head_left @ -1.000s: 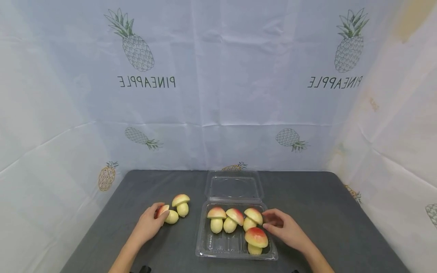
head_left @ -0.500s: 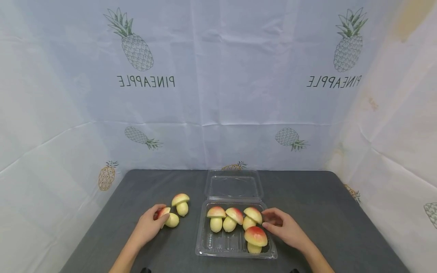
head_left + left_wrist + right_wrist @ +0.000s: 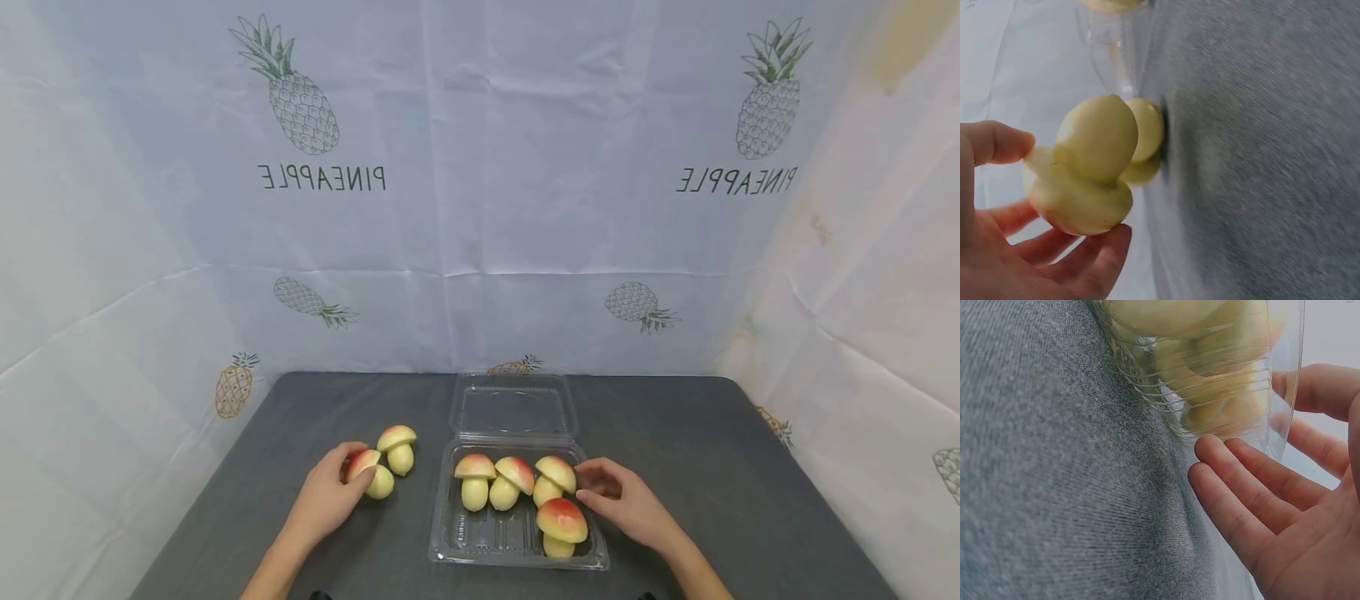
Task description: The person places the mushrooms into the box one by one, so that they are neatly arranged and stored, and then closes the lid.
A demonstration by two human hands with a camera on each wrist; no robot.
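Note:
My left hand (image 3: 327,493) pinches the red-tinged cap of a toy mushroom (image 3: 377,479), thumb on one side and fingers on the other. In the left wrist view this mushroom (image 3: 1094,150) shows its pale rounded stem, with the cap towards the palm. Just behind it on the table lies another toy mushroom (image 3: 397,450). At centre, a clear plastic box (image 3: 480,557) holds several such mushrooms, three along the back and one at front right (image 3: 561,521). My right hand (image 3: 626,504) rests against the box's right side, its fingers (image 3: 1254,500) fairly straight along the wall.
The box's clear lid (image 3: 516,408) is folded back flat on the dark grey table (image 3: 675,425). A white cloth (image 3: 480,208) printed with pineapples surrounds the table at the back and both sides.
My left hand has shifted slightly to the right, and the toy mushroom in it has moved along a little. My right hand and the box stay where they were.

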